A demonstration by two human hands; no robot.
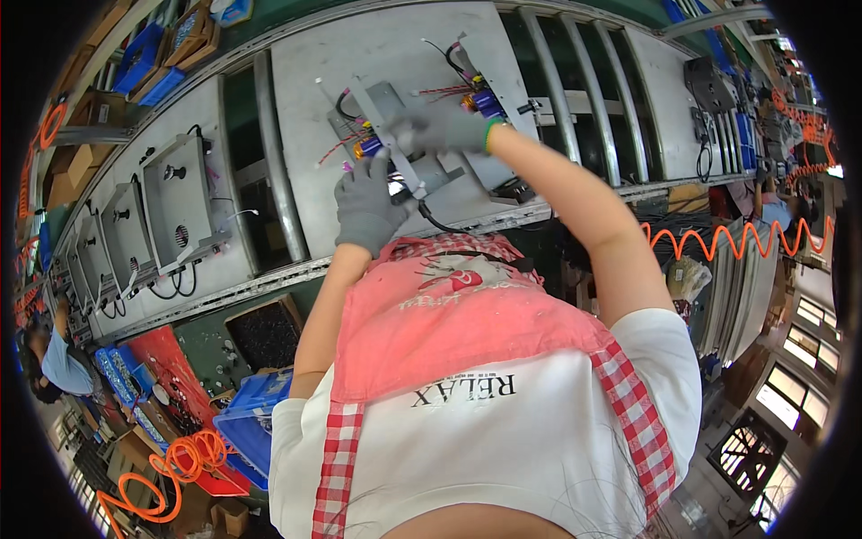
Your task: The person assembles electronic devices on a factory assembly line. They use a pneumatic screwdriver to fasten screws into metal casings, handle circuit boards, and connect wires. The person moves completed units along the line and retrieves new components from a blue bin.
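Before me on the grey work surface (310,54) lies a grey sheet-metal housing (388,99) with a purple-and-yellow wound part (369,146), loose red wires and a black cord (435,218). My left hand (366,205), in a grey glove, grips the housing's near left edge, its fingers and thumb round the corner. My right hand (444,128), in a grey glove with a green cuff, reaches over the housing's middle; its fingers are smeared by motion. Just beyond that hand, a second purple part (485,102) sits by another metal plate (510,90).
Several open metal housings (177,202) with black cords line the left side. Steel rollers (579,99) cross the line on the right. A blue bin (256,400) and a tray of small black parts (265,334) stand near my left arm. An orange coiled hose (736,241) hangs at right.
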